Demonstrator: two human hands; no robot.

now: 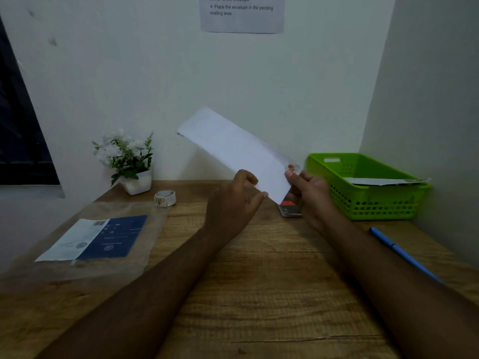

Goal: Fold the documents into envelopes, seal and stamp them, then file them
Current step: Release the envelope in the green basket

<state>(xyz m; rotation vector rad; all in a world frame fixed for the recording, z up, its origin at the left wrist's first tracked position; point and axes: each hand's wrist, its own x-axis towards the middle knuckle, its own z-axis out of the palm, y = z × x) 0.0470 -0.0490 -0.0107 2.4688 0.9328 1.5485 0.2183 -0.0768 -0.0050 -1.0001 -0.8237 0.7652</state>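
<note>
Both hands hold the envelope (pixel 233 149) above the desk (pixel 259 281), far end tilted up and to the left. The right hand (pixel 311 193) pinches the near end (thumb on top, beside the red stamp (pixel 290 167)). The left hand (pixel 233 200) pinches the lower edge with curled fingers. A second envelope (pixel 383 181) lies in the basket (pixel 370 200) at right.

A small office mailing station: a wooden bench (pixel 259 294) in a plain white corner, printed instruction sheet (pixel 242 14) on the wall, green filing basket (pixel 368 200), blue pen (pixel 404 255), potted plant (pixel 127 159).
</note>
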